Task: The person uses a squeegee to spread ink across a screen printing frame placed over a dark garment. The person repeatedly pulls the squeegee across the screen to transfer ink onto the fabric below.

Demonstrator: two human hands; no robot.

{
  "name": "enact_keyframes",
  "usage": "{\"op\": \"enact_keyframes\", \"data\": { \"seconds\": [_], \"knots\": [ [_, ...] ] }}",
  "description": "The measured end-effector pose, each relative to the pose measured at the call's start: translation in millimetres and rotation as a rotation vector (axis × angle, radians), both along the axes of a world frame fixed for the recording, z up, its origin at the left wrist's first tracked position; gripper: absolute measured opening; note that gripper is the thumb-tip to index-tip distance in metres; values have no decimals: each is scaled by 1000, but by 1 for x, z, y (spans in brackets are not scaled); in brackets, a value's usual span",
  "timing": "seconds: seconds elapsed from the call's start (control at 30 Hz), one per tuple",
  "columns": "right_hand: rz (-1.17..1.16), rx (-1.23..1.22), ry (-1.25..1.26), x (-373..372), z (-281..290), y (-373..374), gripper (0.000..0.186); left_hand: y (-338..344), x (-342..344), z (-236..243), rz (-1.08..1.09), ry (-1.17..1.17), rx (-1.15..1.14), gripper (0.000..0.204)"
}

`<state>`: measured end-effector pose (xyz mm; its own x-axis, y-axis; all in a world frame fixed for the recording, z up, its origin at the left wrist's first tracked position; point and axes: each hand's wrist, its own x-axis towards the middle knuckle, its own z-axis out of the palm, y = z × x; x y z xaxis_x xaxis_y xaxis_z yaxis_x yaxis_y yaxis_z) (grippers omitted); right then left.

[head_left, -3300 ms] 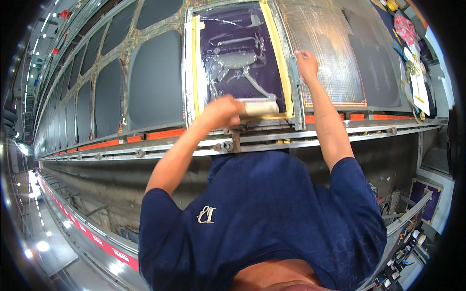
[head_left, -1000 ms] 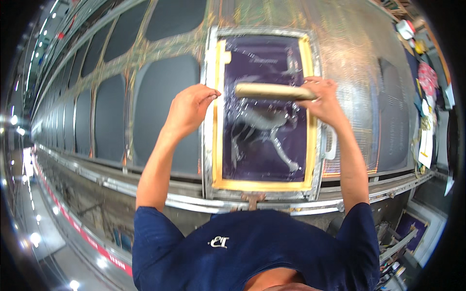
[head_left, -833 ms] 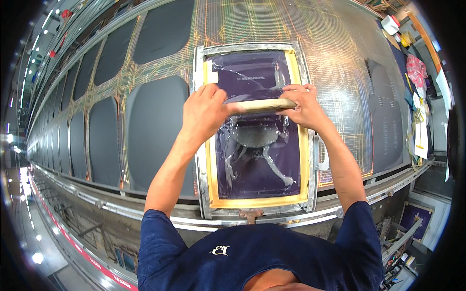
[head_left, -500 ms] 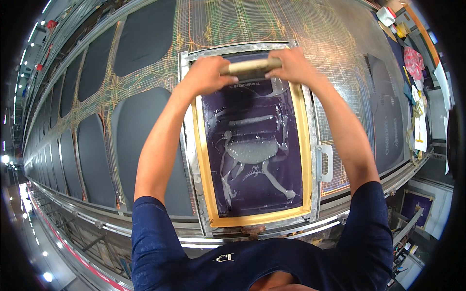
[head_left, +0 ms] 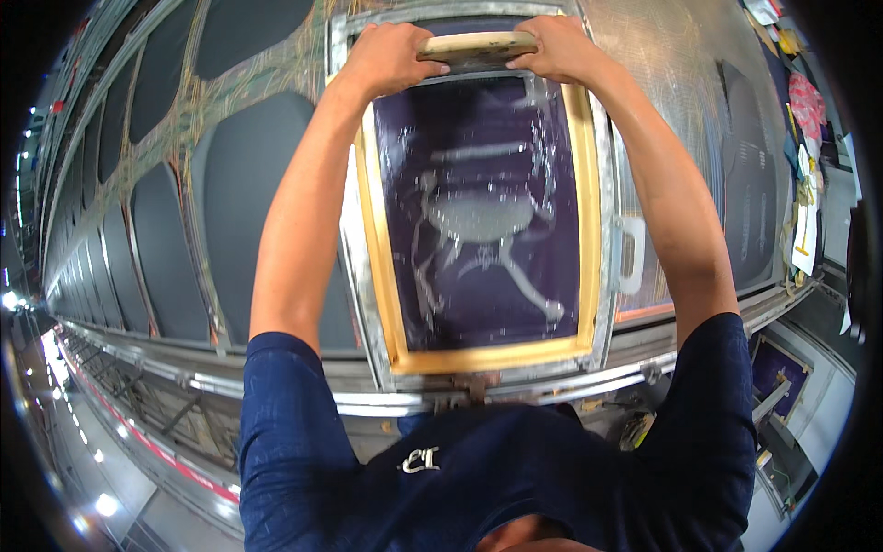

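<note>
Squeegee (head_left: 478, 43), ends hidden in the grip of left hand (head_left: 391, 60) and right hand (head_left: 556, 48), lower edge indistinct against purple screen (head_left: 469, 317).

Bright lamps (head_left: 106, 504) lower left; glare on wet purple mesh (head_left: 478, 172); slight blur; fisheye bends edges, rim black.

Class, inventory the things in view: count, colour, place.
Screen: one, purple, silver-framed, centre
Bar: one, pale, across the screen's far end
Smears: several, greyish, on the screen
Border strips: three visible, yellow, screen's edges
Handle: one, white, frame's right side
Panels: several, dark grey, mostly left
Cloth: one, pink-red, far right
Small board: one, purple, lower right
Shirt: one, navy, bottom
Left hand: one, bare, bar's left end
Right hand: one, bare, bar's right end
</note>
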<state>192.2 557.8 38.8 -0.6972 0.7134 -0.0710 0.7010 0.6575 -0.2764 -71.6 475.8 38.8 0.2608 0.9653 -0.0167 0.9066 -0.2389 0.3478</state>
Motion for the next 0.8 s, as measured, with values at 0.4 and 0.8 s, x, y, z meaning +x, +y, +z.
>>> {"op": "enact_keyframes", "data": {
  "seconds": [0.4, 0.8],
  "knots": [
    [33, -7, 216, 99, 7, -314, 26, -312, 100, 6, -20, -126, 94, 23],
    [100, -90, 104, 98, 23, -278, 20, -278, 89, 23, -77, -124, -29, 24]
  ]
}}
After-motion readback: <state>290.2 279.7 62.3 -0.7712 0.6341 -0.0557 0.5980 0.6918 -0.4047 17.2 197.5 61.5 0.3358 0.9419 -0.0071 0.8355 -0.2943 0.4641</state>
